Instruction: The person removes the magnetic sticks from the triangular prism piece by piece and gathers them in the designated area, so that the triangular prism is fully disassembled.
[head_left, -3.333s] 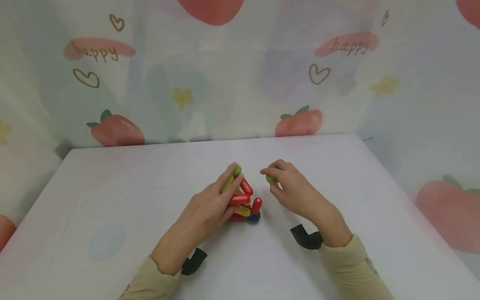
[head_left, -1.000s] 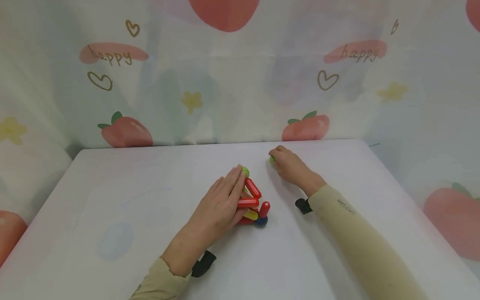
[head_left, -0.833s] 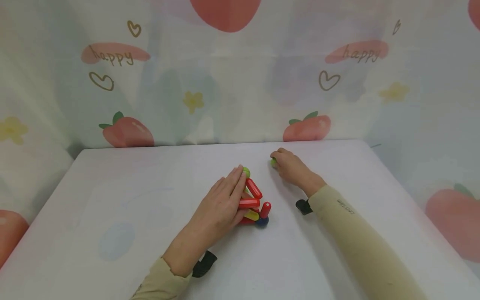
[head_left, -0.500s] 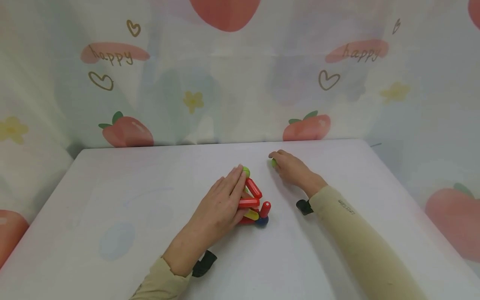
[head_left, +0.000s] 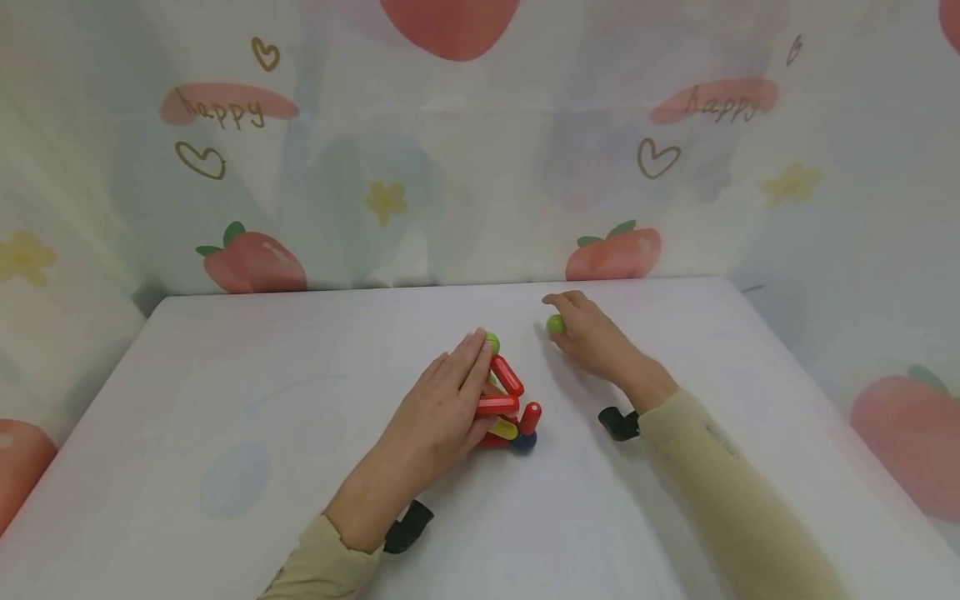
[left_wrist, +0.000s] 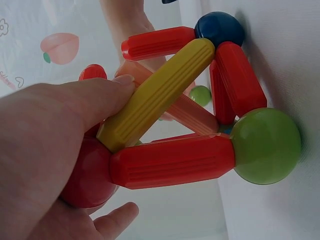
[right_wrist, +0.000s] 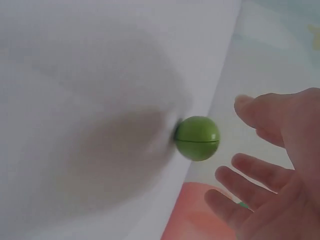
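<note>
"Over on the left, what have you got?"
"My left grip (head_left: 431,417) is clamped on the rod-and-ball frame (head_left: 498,406), thumb against the yellow rod (left_wrist: 157,95), next to the red ball (left_wrist: 87,172)."
"Middle?"
"Frame's blue ball (head_left: 523,441) at its near right corner, one red rod (head_left: 530,418) sticking up from it."
"And right?"
"Loose green ball (right_wrist: 197,138) on the counter (head_left: 300,375), then my right grip (head_left: 596,342) just beside it, thumb and fingers apart."

At the centre of the head view, the ribbed rods are red, such as the upper red rod (head_left: 507,377), with one yellow rod (head_left: 502,429); the ball (head_left: 523,442) below is dark blue, the right-hand ball (head_left: 556,324) lime green. Across the top, the pale backdrop (head_left: 480,158) bears pinkish-red peaches (head_left: 613,255) and yellow flowers (head_left: 387,202).
</note>
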